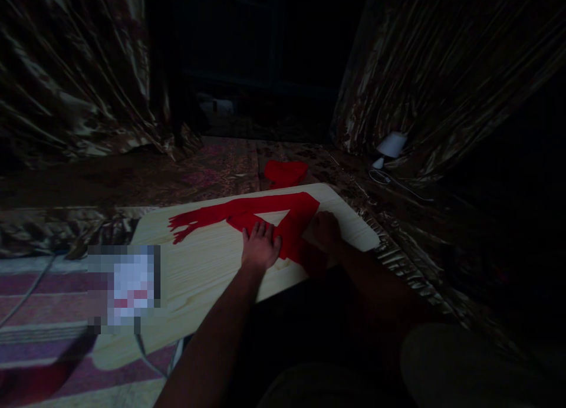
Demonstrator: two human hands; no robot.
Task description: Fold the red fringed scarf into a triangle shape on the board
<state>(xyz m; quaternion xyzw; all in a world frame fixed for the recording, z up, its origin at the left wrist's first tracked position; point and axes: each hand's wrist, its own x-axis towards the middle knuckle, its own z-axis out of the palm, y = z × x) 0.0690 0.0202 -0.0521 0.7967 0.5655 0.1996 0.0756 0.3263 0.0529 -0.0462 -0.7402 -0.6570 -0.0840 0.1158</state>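
A long red scarf (247, 210) with a fringed end lies bent in a fold across a pale wooden board (198, 266). My left hand (260, 246) rests flat on the board with its fingers stretched out, their tips pressing on the scarf's folded part. My right hand (325, 231) sits just to the right with its fingers curled over the scarf's edge. Whether it grips the cloth is too dark to tell.
A second bundle of red cloth (285, 172) lies beyond the board on patterned bedding. Shiny curtains (442, 72) hang left and right. A small white lamp (390, 145) with a cable stands at the right. A blurred patch and a cord (145, 352) sit on the board's left part.
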